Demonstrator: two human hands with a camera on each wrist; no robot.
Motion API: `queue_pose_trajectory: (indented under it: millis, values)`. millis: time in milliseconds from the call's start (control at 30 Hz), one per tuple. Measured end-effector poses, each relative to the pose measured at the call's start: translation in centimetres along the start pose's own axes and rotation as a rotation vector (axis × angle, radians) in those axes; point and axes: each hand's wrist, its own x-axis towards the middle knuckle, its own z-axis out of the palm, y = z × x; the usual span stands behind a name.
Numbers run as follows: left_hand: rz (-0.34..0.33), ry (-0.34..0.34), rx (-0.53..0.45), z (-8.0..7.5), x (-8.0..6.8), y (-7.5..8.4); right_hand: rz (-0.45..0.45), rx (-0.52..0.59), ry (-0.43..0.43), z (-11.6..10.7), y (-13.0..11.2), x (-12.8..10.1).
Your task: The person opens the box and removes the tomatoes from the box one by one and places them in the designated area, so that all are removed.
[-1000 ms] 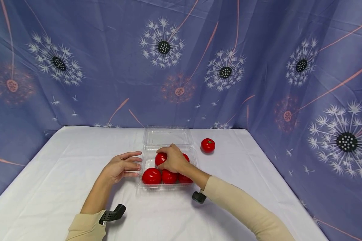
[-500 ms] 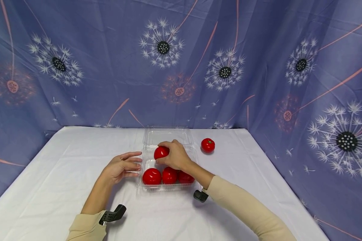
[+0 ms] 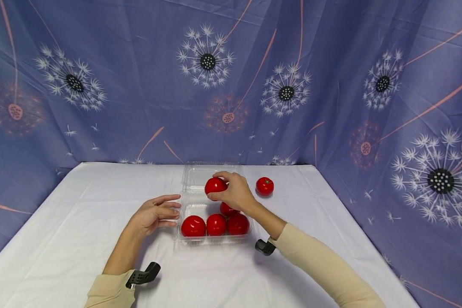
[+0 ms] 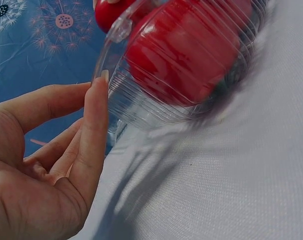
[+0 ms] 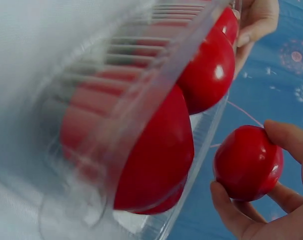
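My right hand (image 3: 236, 190) holds a red tomato (image 3: 215, 186) between thumb and fingers, raised over the back of a clear plastic clamshell box (image 3: 211, 238). In the right wrist view the held tomato (image 5: 248, 162) is apart from the box and the tomatoes in it. Inside the box, several tomatoes line the front, among them one at front left (image 3: 193, 226); another tomato (image 3: 228, 208) sits behind, partly covered by my right hand. My left hand (image 3: 154, 216) is at the box's left side, fingers fairly straight, fingertips touching its rim in the left wrist view.
The box's lid (image 3: 198, 176) lies folded back behind it. One loose tomato (image 3: 265, 186) with a green stem top stands on the white-covered table (image 3: 300, 201), right of the lid. A blue dandelion-print curtain (image 3: 138, 85) hangs behind and along the right side.
My right hand has lifted the tomato out of the box's back left, then moved it right and slightly back. The tomato behind the front row shows again. My left hand has stayed put.
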Motion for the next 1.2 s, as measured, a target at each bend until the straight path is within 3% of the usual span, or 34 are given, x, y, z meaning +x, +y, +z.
queue_pose_trajectory:
  millis: [400,633,1000,1200]
  values:
    - [0.0,-0.001,0.005,-0.1,-0.2,-0.1,0.059,0.056,0.032,-1.7,1.0,-1.0]
    - [0.004,0.007,0.008,-0.1,-0.1,0.0,0.05,0.041,0.022,-1.7,1.7,-1.6]
    - [0.001,0.002,0.005,-0.1,-0.1,0.1,0.123,0.053,-0.015,-1.8,1.8,-2.7]
    - [-0.005,0.002,-0.001,0.1,0.0,0.0,0.11,0.048,0.01,-1.9,1.9,-3.1]
